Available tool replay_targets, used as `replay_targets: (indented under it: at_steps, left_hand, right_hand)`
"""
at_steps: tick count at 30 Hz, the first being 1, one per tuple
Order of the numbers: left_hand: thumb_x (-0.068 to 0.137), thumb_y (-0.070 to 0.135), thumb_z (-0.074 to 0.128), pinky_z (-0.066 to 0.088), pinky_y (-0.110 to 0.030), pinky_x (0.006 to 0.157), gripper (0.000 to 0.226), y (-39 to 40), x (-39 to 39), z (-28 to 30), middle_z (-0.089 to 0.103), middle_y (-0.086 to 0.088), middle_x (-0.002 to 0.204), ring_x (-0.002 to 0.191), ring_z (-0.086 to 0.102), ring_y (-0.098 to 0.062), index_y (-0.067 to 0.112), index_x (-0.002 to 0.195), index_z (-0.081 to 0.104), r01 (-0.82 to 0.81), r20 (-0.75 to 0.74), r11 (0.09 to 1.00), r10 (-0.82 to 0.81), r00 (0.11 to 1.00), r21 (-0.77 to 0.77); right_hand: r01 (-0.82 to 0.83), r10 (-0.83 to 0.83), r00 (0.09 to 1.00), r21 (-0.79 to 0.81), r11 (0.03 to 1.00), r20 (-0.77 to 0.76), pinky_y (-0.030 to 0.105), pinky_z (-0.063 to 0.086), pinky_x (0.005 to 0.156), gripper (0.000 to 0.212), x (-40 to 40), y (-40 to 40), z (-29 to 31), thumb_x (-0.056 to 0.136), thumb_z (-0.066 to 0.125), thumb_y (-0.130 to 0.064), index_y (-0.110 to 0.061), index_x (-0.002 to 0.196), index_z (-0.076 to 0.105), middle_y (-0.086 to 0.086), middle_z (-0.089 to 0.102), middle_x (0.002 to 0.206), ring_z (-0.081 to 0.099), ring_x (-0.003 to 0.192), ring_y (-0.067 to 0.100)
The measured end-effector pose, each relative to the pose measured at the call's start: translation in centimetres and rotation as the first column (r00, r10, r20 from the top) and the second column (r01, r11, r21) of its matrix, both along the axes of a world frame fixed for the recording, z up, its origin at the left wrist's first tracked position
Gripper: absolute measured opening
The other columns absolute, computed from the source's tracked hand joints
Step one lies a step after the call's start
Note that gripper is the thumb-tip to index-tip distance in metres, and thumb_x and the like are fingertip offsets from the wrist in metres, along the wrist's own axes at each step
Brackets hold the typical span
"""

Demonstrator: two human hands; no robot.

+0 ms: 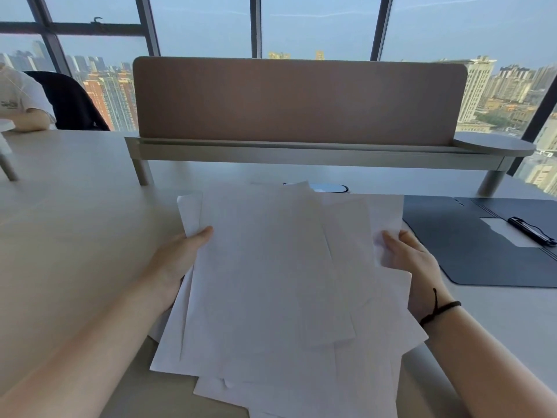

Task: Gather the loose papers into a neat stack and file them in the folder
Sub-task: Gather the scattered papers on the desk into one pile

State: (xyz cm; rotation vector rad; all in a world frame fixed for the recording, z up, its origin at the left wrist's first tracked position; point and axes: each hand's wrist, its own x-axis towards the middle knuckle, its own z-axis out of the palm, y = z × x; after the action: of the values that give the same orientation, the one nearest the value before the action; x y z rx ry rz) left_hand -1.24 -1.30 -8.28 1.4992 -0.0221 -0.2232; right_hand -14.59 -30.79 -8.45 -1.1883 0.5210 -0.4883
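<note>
Several white papers [271, 267] form a loose, uneven bundle in front of me, their edges fanned out at different angles. My left hand [180, 254] grips the bundle's left edge, thumb on top and fingers hidden underneath. On the right edge my right hand [410, 257] holds the sheets the same way, thumb over them. The bundle appears lifted a little off the desk. A dark folder [470, 251] lies open and flat on the desk to the right, with a black clip [532, 231] on its inner right side.
A brown partition screen [298, 101] on a grey raised shelf [301, 152] crosses the desk behind the papers. A cable opening [330, 187] shows just past them. Another person [21, 98] sits at the far left by a dark chair [72, 101].
</note>
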Motion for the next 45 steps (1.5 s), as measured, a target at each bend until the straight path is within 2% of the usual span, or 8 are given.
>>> replay_targets:
  at_steps: [7,10,14,17,21,27,32,45]
  left_hand:
    - [0.089,0.028,0.07,0.052,-0.03,0.078,0.011,0.1,-0.1,-0.5,0.077,0.002,0.093,0.085,0.071,-0.019,0.021,0.091,0.078,-0.03,0.188,0.974,-0.013,0.982,0.223]
    - [0.087,0.033,0.071,0.035,-0.026,0.056,0.027,0.3,0.2,-1.2,0.055,0.002,0.055,0.054,0.046,-0.013,0.022,0.062,0.068,-0.171,0.418,0.88,-0.035,0.908,0.443]
    - [0.087,0.028,0.072,0.028,-0.022,0.047,0.033,-0.1,-0.1,-1.4,0.047,-0.005,0.051,0.051,0.036,-0.014,0.018,0.059,0.058,-0.308,0.627,0.81,-0.093,0.773,0.5]
    - [0.086,0.016,0.071,0.048,-0.02,0.06,0.009,-0.6,-0.6,-1.0,0.074,0.001,0.075,0.064,0.064,-0.011,0.025,0.087,0.072,-0.192,0.536,0.929,-0.007,0.844,0.316]
    - [0.08,0.024,0.078,0.055,-0.048,0.092,0.033,-0.4,0.2,-1.2,0.076,-0.005,0.106,0.099,0.072,-0.026,0.02,0.112,0.068,-0.035,0.195,0.992,0.011,0.981,0.121]
    - [0.045,0.032,0.095,0.062,-0.038,0.075,0.065,-0.5,-1.2,-0.8,0.077,-0.013,0.102,0.092,0.075,-0.03,0.008,0.102,0.076,0.276,-0.003,0.96,-0.277,0.961,0.037]
    - [0.079,-0.002,0.072,0.059,-0.044,0.084,0.04,-1.1,-0.1,-1.1,0.072,-0.016,0.111,0.094,0.07,-0.031,0.003,0.119,0.068,0.014,-0.083,0.993,-0.024,0.996,-0.116]
    - [0.094,0.006,0.058,0.048,-0.05,0.101,0.038,0.1,1.9,-1.6,0.068,-0.011,0.127,0.114,0.065,-0.029,0.008,0.132,0.06,-0.233,-0.183,0.845,0.164,0.969,-0.481]
  right_hand:
    - [-0.087,0.086,0.995,0.033,0.996,0.041,0.018,0.05,0.041,0.006,0.0,1.0,0.3,0.096,0.06,-0.006,-0.01,0.094,0.064,-0.001,0.073,0.063,0.065,0.045,0.01]
    - [-0.192,0.189,0.98,-0.041,0.981,-0.066,0.028,0.058,0.05,0.013,-0.2,1.3,0.5,0.089,0.066,-0.003,-0.009,0.098,0.073,0.006,0.078,0.074,0.072,0.056,0.019]
    - [-0.258,0.249,0.959,-0.058,0.964,-0.135,0.039,0.062,0.06,0.023,0.1,1.5,0.4,0.085,0.065,0.005,0.0,0.106,0.072,0.016,0.078,0.089,0.074,0.069,0.029]
    - [-0.203,0.199,0.976,-0.04,0.978,-0.087,0.037,0.062,0.056,0.015,0.3,1.4,0.4,0.087,0.063,0.006,0.001,0.098,0.072,0.014,0.078,0.079,0.074,0.061,0.026]
    - [-0.15,0.15,0.989,0.043,0.988,0.01,0.032,0.062,0.055,0.014,0.7,1.2,0.1,0.094,0.062,-0.001,0.006,0.103,0.069,0.013,0.077,0.079,0.074,0.061,0.023]
    - [-0.208,0.208,0.977,0.021,0.978,-0.036,0.026,0.053,0.04,0.02,0.2,1.4,0.0,0.095,0.055,0.004,0.001,0.079,0.067,0.01,0.068,0.059,0.065,0.044,0.019]
    - [-0.264,0.263,0.965,0.108,0.959,0.017,0.03,0.059,0.048,0.015,0.3,1.4,-0.1,0.096,0.054,0.003,0.002,0.094,0.068,0.012,0.075,0.069,0.07,0.053,0.021]
    - [-0.305,0.262,0.952,0.484,0.82,0.157,0.049,0.063,0.062,0.035,0.1,1.8,0.1,0.103,0.046,-0.03,-0.009,0.118,0.068,0.013,0.079,0.1,0.078,0.077,0.031]
